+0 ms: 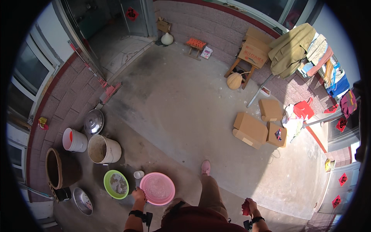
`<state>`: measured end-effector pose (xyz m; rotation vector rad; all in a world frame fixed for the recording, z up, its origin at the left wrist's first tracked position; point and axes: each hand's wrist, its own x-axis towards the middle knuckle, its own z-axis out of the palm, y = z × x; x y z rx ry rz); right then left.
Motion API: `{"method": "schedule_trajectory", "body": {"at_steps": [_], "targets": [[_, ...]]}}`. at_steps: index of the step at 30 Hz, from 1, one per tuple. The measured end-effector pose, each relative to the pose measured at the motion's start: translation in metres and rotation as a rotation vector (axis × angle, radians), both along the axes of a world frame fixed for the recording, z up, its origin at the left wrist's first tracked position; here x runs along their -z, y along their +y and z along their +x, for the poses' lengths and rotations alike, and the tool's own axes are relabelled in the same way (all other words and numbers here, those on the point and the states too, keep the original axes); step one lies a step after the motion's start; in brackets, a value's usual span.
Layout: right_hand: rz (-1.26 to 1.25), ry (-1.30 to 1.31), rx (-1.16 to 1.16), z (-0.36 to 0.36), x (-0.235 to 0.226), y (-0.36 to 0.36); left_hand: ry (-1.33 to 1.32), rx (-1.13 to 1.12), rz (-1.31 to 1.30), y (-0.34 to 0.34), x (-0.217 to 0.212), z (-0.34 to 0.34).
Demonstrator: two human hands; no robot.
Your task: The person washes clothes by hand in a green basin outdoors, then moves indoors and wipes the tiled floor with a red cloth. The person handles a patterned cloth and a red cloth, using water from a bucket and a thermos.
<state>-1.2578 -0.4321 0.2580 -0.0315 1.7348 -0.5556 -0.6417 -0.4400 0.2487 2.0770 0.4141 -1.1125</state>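
My left hand (139, 195) hangs beside the left rim of a pink basin (172, 188); its fingers look curled in, and nothing shows in them. Clear-looking water with foam fills that basin. A small white cup (138, 174) stands between it and a green basin (105, 185), which holds water and something pale. On the far right of my body, my right hand (252, 206) is closed on a crumpled dark red cloth (245, 208). My body hides part of the ground between both hands.
At the left stand a white pail (79, 141), a cream bucket (113, 154), a brown vat (71, 168) and a metal bowl (81, 207). A pot lid (94, 121) leans nearby. Several cardboard boxes (249, 129) lie ahead right, near a clothes rack (259, 91) and a pumpkin (234, 81).
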Motion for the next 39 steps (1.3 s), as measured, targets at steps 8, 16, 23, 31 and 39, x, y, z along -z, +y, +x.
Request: {"method": "schedule_trajectory", "body": {"at_steps": [8,16,23,31,39], "targets": [[0.044,-0.143,-0.421,0.044,-0.026,-0.283,-0.069,-0.258,-0.072,-0.039,0.001,-0.01],[-0.035,-0.084,-0.677,0.174,-0.027,-0.546,0.189,-0.363,-0.443,-0.055,0.066,0.047],[-0.092,-0.004,-0.624,0.307,-0.04,-0.718,0.143,0.049,-0.428,-0.206,0.074,0.158],[-0.156,0.017,-0.632,0.425,-0.041,-0.918,0.227,-0.095,-0.337,-0.447,0.038,0.353],[-0.246,0.055,-0.697,0.591,-0.035,-1.175,0.095,-0.038,-0.114,-0.632,0.056,0.413]]}}
